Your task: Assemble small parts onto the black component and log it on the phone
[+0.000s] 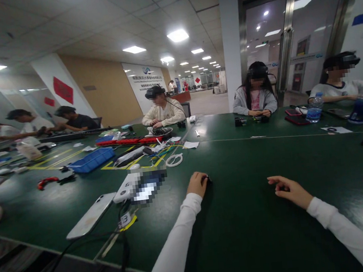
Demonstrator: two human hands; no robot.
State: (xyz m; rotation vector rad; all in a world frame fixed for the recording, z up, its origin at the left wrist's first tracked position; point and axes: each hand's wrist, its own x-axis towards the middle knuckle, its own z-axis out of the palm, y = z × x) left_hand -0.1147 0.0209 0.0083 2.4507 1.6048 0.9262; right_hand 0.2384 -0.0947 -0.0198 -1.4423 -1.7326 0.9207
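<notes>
My left hand point(197, 184) rests at the middle of the green table point(246, 229), its fingers closed around a small black object point(209, 179). Most of that object is hidden by the fingers, so its kind cannot be made out. Over the table to the right hovers my right hand point(290, 190), fingers bent and apart, holding nothing. Left of my left hand lie a device with a lit screen point(146, 192), a white power bank point(125, 188) and a white smartphone point(91, 215), close to one another.
Beyond them are a blue tray point(92, 161), a coiled white cable point(174, 160), and a red-and-black tool point(47, 183). Black cables point(125, 253) hang over the near edge. A water bottle point(313, 110) stands far right. Several people in headsets sit around the table.
</notes>
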